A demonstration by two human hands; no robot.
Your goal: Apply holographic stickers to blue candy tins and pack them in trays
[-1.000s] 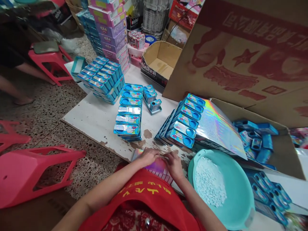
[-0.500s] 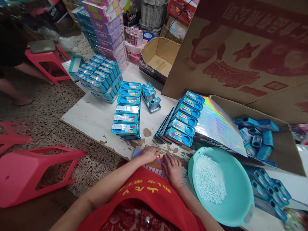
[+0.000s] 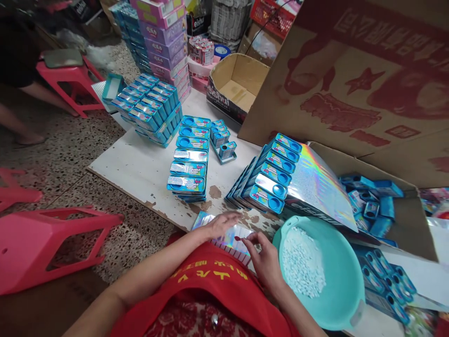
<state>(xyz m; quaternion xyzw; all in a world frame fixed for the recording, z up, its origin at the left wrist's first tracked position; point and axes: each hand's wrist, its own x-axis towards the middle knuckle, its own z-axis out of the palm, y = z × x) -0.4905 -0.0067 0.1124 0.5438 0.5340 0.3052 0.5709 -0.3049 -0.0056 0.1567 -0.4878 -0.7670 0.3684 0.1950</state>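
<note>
My left hand [image 3: 220,223] lies flat on a shiny holographic sheet [image 3: 231,238] at the near edge of the white board [image 3: 140,168], fingers stretched out. My right hand [image 3: 264,256] hovers just right of the sheet with the fingers curled in a pinch; I cannot make out anything between them. A teal basin [image 3: 347,285] with small white pellets [image 3: 301,262] sits right beside the right hand. Flat blue packs stand in a leaning row [image 3: 270,180] and lie in a stack [image 3: 189,164] just beyond the hands.
More blue boxes [image 3: 150,110] are piled at the board's far left. An open carton [image 3: 233,86] stands behind, a large brown carton [image 3: 351,79] at right, and a box of loose blue parts [image 3: 372,206]. Pink stools [image 3: 52,243] lie on the floor. Another person's arm [image 3: 52,96] is at far left.
My right hand lifted off the shiny sheet and drew back to the right toward the basin. The left hand stayed on the sheet, fingers now spread flatter.
</note>
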